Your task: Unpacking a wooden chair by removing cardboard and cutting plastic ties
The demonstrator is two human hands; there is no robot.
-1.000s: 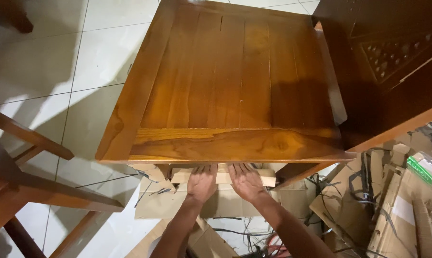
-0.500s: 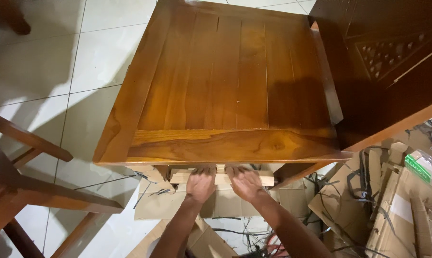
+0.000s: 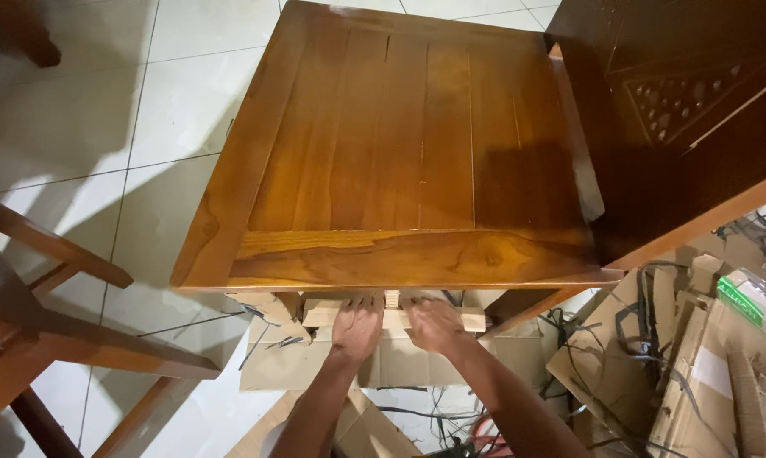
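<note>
A square, varnished brown wooden table (image 3: pixel 400 153) fills the middle of the view. Under its near edge lies a pale, unfinished wooden piece (image 3: pixel 476 321). My left hand (image 3: pixel 356 326) rests flat on that pale piece, fingers reaching under the tabletop edge. My right hand (image 3: pixel 432 324) presses on the same piece just to the right. The fingertips of both hands are hidden beneath the table's rim.
Flattened cardboard (image 3: pixel 654 356) and tangled dark cables (image 3: pixel 434 424) lie at the lower right. A dark carved wooden cabinet (image 3: pixel 679 110) stands at the right. A wooden chair frame (image 3: pixel 44 322) sits at the lower left on white floor tiles (image 3: pixel 103 110).
Both hands stay on the pale wooden piece. The view has shifted slightly, and the hands sit a little further under the table edge.
</note>
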